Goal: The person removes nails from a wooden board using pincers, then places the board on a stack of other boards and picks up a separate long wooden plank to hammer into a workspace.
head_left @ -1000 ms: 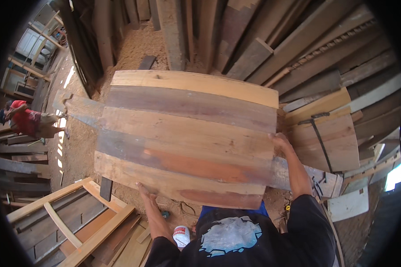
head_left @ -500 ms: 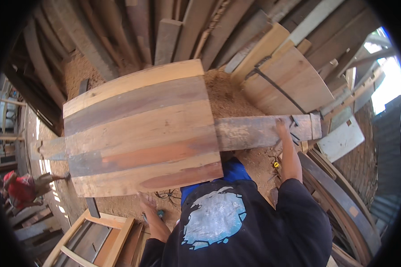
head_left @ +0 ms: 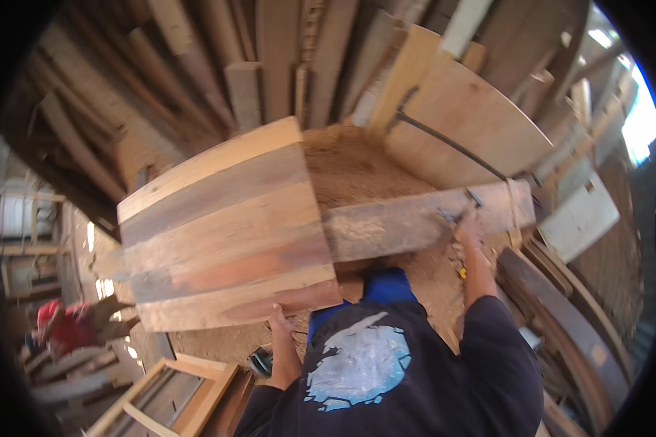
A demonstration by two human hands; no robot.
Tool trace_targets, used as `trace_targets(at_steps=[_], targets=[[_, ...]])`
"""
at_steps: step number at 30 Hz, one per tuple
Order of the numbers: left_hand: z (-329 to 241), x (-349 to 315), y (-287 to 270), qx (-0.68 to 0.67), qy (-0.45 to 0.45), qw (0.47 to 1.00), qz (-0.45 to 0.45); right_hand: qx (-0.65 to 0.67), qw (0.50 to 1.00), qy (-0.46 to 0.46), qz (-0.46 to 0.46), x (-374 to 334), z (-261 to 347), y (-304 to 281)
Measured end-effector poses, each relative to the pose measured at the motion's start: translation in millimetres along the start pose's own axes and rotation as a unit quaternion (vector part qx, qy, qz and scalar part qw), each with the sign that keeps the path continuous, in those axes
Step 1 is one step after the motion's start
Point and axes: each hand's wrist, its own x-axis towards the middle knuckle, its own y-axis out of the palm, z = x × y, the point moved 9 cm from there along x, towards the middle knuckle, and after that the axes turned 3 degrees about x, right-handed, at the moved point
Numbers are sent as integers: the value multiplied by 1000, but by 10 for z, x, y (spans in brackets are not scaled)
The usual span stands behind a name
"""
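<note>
A wide wooden panel (head_left: 226,226) made of light and dark boards lies across a long plank bench (head_left: 393,226). My left hand (head_left: 280,320) is at the panel's near edge, its fingers closed against that edge. Over on the bench's right part, my right hand (head_left: 471,229) is closed around a small grey metal tool (head_left: 448,215), whose kind is blurred. Just beyond that hand, a short dark metal piece (head_left: 475,197) rests on the bench.
Planks (head_left: 277,65) lean along the back. A clamped wooden panel (head_left: 466,124) stands behind the bench. Curved timbers (head_left: 561,313) lie at right, a wooden frame (head_left: 215,386) at lower left. A green power tool (head_left: 261,360) sits below my left hand. Another person (head_left: 73,324) is at far left.
My left hand has risen to the panel's near edge. My right hand has shifted slightly nearer and closed around the metal tool. The whole view has turned.
</note>
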Motion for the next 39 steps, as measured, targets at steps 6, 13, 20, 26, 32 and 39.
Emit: trace_targets(at_steps=[6,13,20,26,32,39], targets=[[-383,-409,145,218,124,951,-183,-165,967,-191,-21,320,203,832],[-539,-690,439,561,-17,821,105,129,931,-293,176,245,1220,1317],[-1121,-967,1408,265,340,900,71,293,653,-342,609,-3120,3813,334],[-1905,-534,893,296,396,867,51,149,578,-501,627,-5221,5023,377],[-2110,-127,335,39,390,915,102,143,599,-602,507,-5696,5437,1257],[-1518,103,309,-245,285,878,297,71,604,-528,593,-5666,4862,1510]])
